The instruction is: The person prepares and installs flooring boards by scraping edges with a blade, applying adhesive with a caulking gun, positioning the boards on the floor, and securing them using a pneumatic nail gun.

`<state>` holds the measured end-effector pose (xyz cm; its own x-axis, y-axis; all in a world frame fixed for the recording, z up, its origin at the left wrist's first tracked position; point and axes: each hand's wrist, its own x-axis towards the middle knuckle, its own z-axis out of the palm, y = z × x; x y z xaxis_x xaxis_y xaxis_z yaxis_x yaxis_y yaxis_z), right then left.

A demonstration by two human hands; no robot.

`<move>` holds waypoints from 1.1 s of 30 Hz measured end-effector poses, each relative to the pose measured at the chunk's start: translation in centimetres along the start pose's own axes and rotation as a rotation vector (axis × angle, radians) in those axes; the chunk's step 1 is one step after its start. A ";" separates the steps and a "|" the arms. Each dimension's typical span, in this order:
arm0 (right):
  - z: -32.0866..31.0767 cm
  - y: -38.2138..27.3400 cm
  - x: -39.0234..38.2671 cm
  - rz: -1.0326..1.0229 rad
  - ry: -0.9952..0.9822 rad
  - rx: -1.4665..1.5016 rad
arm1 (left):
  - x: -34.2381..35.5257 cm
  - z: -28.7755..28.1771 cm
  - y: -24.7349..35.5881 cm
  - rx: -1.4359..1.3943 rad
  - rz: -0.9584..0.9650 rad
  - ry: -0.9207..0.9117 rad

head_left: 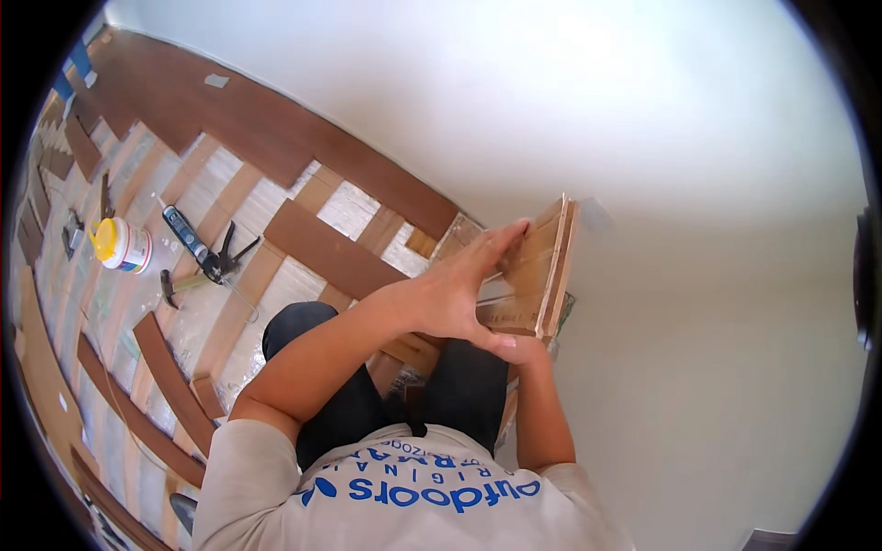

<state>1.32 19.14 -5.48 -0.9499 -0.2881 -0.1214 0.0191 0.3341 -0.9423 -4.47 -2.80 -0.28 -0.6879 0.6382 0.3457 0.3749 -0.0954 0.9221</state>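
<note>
Head view: Short brown wooden planks (533, 294) are tilted up beside the plain white wall (707, 257).
The left hand (452, 289) spreads across them, likely for steadiness, its grip unclear; the mostly hidden right hand (529, 352) cannot be read either.

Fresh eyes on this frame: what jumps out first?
The upright wooden boards, right of centre near the pale wall, with the left hand spread at their left side. Next, the yellow-lidded white tub at far left, with a caulking gun and hammer to its right.
</note>
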 end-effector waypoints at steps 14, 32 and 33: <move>0.6 -1.4 -1.2 -0.177 0.050 0.024 | -0.2 0.6 0.2 0.042 0.001 -0.023; 0.5 0.5 -1.5 -0.081 0.030 0.049 | -0.5 0.7 0.6 0.151 0.052 0.020; 0.3 0.8 -1.7 -0.045 0.016 0.054 | -0.4 0.5 0.7 0.128 0.070 0.024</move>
<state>3.01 19.58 -6.14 -0.9551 -0.2868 -0.0739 -0.0072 0.2719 -0.9623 -3.62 -2.75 0.17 -0.6710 0.6149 0.4142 0.4979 -0.0403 0.8663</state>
